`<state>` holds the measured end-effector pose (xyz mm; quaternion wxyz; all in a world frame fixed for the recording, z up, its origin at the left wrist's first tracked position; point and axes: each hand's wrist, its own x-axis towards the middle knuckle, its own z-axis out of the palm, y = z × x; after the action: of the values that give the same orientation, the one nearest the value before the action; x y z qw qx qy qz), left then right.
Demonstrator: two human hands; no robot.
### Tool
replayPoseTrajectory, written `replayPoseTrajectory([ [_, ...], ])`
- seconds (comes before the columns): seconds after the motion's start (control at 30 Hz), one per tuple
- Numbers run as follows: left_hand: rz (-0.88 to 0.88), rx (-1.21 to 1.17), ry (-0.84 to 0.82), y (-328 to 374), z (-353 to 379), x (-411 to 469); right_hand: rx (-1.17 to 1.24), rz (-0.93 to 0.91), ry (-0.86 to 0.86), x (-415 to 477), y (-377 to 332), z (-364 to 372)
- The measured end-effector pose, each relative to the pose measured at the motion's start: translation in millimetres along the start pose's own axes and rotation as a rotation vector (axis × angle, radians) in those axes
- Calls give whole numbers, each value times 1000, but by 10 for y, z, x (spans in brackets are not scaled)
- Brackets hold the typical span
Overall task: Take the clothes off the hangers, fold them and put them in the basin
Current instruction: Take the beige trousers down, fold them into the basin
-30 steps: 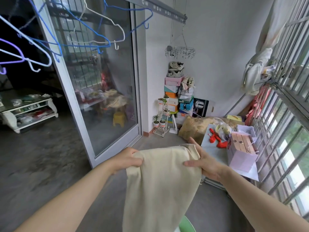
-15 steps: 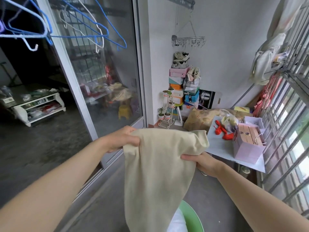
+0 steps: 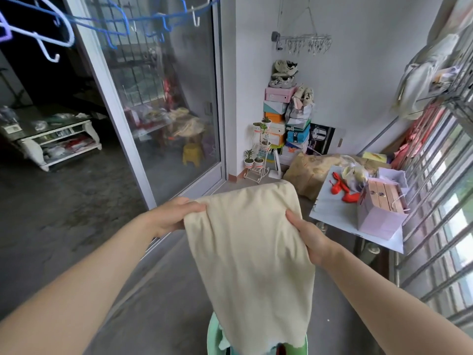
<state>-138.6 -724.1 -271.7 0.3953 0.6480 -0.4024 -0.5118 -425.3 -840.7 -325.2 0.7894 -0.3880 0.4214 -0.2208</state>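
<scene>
"Cream garment (image 3: 250, 247), where was it?"

"Held up at the middle of the view, folded over at the top and hanging long toward six o'clock. Its lower hem hung over the green basin (image 3: 212, 336) at the bottom edge. Whether it touched what lay inside, I could not tell."

"And the hands?"

"Both grasped it. The left hand (image 3: 176, 216), at nine o'clock of the cloth, had its fingers curled over the upper corner. The right hand (image 3: 311, 235), at three o'clock, pinched the side edge, thumb on the front and fingers behind the fabric."

"What was in the basin?"

"Something pale green and a bit of red, mostly hidden by the cloth."

"And farther out?"

"At eleven o'clock, high up, blue hangers (image 3: 107, 21) hung along the top. Below them stood a glass sliding door (image 3: 166, 98), with a yellow stool (image 3: 192, 153) behind the glass. At twelve o'clock stacked shoe boxes (image 3: 277, 116) stood against the white wall, sneakers (image 3: 282, 73) on top. A small plant stand (image 3: 258, 162) stood just beside them, and a metal clip rack (image 3: 304, 43) hung above. At two o'clock a white board (image 3: 330, 213) carried a lilac paper bag (image 3: 378, 213) and something red (image 3: 343, 192). Window bars (image 3: 440, 213) ran along three o'clock. At ten o'clock a white low table (image 3: 58, 139) stood in a dim room."
</scene>
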Motion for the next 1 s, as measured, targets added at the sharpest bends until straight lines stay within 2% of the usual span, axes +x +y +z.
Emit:
replayPoseTrajectory([
  [0.1, 77, -369, 45, 45, -24, 50, 84, -40, -26, 0, -112, 38],
  [0.17, 58, -607, 85, 31, 36, 57, 149, -64, -44, 12, -186, 76],
  [0.3, -47, -735, 155, -216, 352, 88, 122, -6, -6, 77, -208, 91],
  [0.4, -73, -665, 126, -312, 412, 131, 4, 50, 61, 93, -152, 23],
  [0.5, -149, -521, -17, -432, 394, 118, -139, 108, 67, 74, -55, -45],
  [0.6, -86, -421, 114, -584, 396, 182, -203, 95, 49, 49, -6, -27],
  [0.7, 49, -410, 250, -591, 457, 190, -183, -33, 22, 58, 41, -20],
  [0.77, 100, -377, 281, -581, 462, 206, -207, -125, 22, 71, 79, -48],
  [0.83, 117, -303, 245, -577, 439, 204, -413, -200, -27, 31, 112, -39],
  [0.93, 107, -195, 133, -542, 410, 157, -883, -230, -120, -10, 157, -26],
  [1.0, 113, -106, 141, -495, 416, 119, -1120, -231, -108, 22, 204, -25],
])
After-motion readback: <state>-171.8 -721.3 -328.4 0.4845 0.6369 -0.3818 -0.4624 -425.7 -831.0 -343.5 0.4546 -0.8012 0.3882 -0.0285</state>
